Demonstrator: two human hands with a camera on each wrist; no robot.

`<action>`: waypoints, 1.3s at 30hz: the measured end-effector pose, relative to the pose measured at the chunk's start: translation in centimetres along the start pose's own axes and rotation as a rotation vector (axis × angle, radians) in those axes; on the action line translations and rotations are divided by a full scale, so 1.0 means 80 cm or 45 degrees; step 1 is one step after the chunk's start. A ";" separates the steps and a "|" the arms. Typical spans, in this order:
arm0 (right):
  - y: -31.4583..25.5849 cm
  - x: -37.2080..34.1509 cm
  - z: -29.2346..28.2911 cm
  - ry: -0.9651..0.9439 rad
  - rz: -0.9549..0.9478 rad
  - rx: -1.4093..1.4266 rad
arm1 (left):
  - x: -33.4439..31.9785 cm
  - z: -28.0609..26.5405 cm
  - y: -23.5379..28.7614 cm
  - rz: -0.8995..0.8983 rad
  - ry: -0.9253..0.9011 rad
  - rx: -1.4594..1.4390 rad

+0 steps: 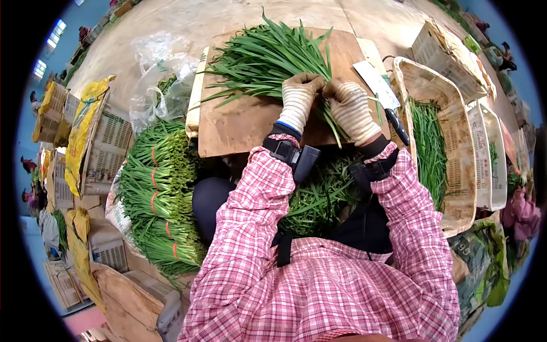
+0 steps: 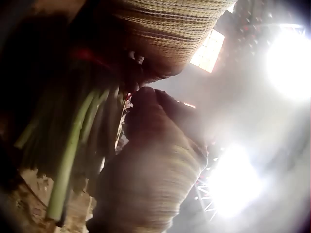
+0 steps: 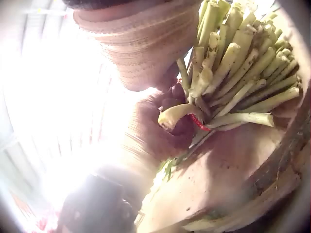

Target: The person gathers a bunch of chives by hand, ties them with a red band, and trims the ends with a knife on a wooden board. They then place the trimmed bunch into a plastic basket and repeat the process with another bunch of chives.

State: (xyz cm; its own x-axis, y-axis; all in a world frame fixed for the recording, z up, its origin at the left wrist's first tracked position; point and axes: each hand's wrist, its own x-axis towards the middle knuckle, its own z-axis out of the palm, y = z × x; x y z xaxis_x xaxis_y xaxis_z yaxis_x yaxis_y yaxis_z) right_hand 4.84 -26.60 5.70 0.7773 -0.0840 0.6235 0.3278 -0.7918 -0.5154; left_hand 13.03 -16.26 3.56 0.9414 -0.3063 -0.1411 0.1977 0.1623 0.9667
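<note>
A bunch of green garlic chives (image 1: 273,54) lies on the brown board (image 1: 228,128), leaves fanned toward the far left. Its pale cut stems (image 3: 243,73) point back toward the person. Around the stems runs a thin red tie (image 3: 199,122). Both hands wear striped knit gloves. The left hand (image 1: 299,100) and the right hand (image 1: 350,108) meet fingertip to fingertip over the stems, pinching at the tie; its ends are hidden by the fingers. A knife with a wide blade (image 1: 376,84) and black handle lies on the board's right side, beside the right hand.
Several red-tied chive bundles (image 1: 154,188) are stacked at the left, below a clear plastic bag (image 1: 165,85). At the right stands a crate (image 1: 458,142) holding loose chives (image 1: 428,148). Loose green leaves (image 1: 319,205) lie between the person's legs, below the board's near edge.
</note>
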 end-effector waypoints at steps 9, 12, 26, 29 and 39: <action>0.000 -0.015 -0.007 -0.106 -0.234 -0.320 | -0.012 0.007 -0.001 0.121 -0.063 -0.191; -0.002 -0.011 -0.001 -0.165 -0.283 -0.485 | -0.001 0.005 -0.006 0.136 -0.135 -0.147; -0.008 0.039 -0.021 -0.229 0.554 -0.060 | -0.007 -0.008 -0.015 0.491 -0.205 0.410; 0.016 0.036 -0.042 0.125 0.675 0.522 | -0.006 -0.002 -0.022 0.284 -0.227 0.152; 0.025 0.051 -0.009 -0.477 0.667 0.076 | -0.003 0.002 -0.030 0.392 -0.160 0.244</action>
State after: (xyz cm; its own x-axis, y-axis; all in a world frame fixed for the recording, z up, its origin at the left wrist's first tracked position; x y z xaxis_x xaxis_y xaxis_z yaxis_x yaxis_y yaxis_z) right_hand 8.27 -28.97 7.62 0.9737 -0.2246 0.0384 -0.1250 -0.6672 -0.7343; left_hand 12.26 -16.74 1.35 0.9056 -0.3851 0.1775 -0.1546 0.0898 0.9839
